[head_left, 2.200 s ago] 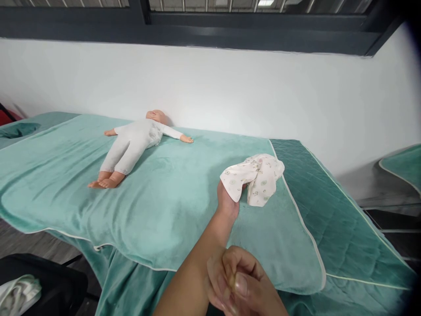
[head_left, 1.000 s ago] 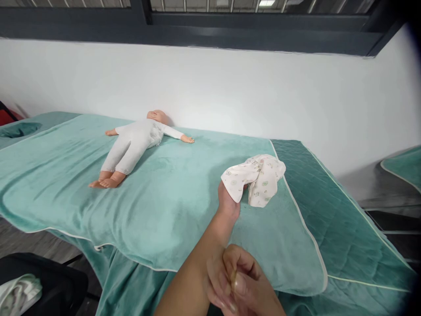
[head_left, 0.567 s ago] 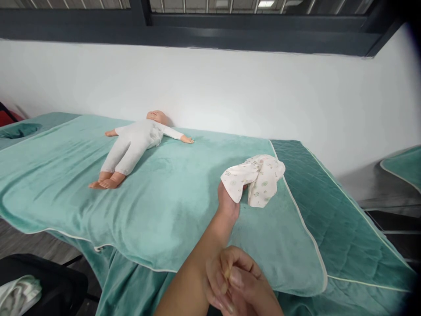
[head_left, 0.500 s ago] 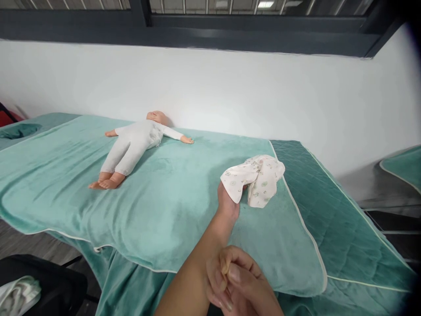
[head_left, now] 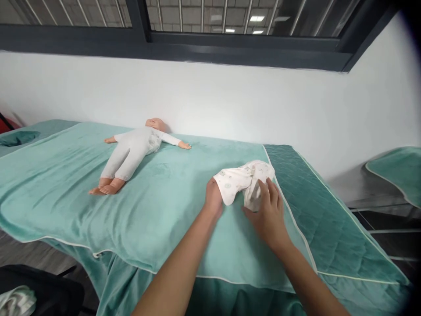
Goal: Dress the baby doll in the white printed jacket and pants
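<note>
A small white baby garment (head_left: 235,180) with green and grey prints is bunched up over the right part of the bed. My left hand (head_left: 214,196) holds it from the left side; the cloth covers those fingers. On the garment's near right side is my right hand (head_left: 270,215), its fingers spread and curved around the hanging fold. Whether its fingertips press on the fabric I cannot tell. Farther left, a baby doll (head_left: 131,147) in a white long-sleeved suit lies on its back, arms out, feet bare, touched by neither hand.
A light green blanket (head_left: 171,219) covers most of the bed, over a darker quilted cover (head_left: 315,210) at right. Behind stand a white wall (head_left: 204,101) and a dark window frame (head_left: 243,50). A black chair (head_left: 49,289) with a cloth (head_left: 18,300) is at lower left.
My right hand has gone from a closed pose near the front edge, up and forward to the garment, its fingers now apart. The left hand stays at the garment, and the view has tilted slightly.
</note>
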A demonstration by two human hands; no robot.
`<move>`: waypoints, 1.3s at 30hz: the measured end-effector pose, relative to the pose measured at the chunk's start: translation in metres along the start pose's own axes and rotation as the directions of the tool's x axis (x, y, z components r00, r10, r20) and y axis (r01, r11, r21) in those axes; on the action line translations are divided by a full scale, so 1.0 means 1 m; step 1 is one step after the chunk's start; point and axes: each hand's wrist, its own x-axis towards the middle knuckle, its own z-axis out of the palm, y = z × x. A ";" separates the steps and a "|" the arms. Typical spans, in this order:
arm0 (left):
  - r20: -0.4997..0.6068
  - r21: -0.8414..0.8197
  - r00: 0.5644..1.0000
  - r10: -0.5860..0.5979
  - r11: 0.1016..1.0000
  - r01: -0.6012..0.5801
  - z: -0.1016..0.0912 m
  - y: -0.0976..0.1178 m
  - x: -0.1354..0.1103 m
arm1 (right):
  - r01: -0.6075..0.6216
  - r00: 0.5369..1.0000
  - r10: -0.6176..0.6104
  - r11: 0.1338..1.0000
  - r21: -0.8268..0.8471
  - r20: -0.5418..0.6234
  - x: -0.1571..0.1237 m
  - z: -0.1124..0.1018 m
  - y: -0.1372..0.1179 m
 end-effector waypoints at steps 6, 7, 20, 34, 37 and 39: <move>-0.011 0.165 0.995 0.100 0.982 -0.097 -0.011 0.078 0.002 | -0.191 0.978 0.174 0.967 0.168 0.111 0.045 -0.011 0.025; -0.032 0.184 0.989 0.145 0.973 -0.136 -0.015 0.091 0.002 | -0.252 0.966 0.233 0.946 0.204 0.113 0.055 -0.019 0.021; -0.349 0.200 0.892 0.288 0.953 -0.229 -0.113 0.108 -0.014 | -0.033 0.878 -0.330 0.681 0.732 0.346 0.100 -0.028 -0.110; 0.122 0.948 0.645 0.754 0.105 -0.302 -0.167 0.112 -0.038 | 0.360 0.897 -0.340 0.933 -0.020 0.281 0.032 0.080 -0.090; 0.471 0.882 0.753 0.460 -0.253 -0.397 -0.147 0.099 -0.035 | 0.296 0.909 -0.275 0.955 -0.021 0.314 0.046 0.098 -0.089; 0.498 0.851 0.812 0.303 -0.350 -0.392 -0.143 0.092 -0.026 | 0.242 0.916 -0.248 0.968 0.060 0.316 0.053 0.107 -0.085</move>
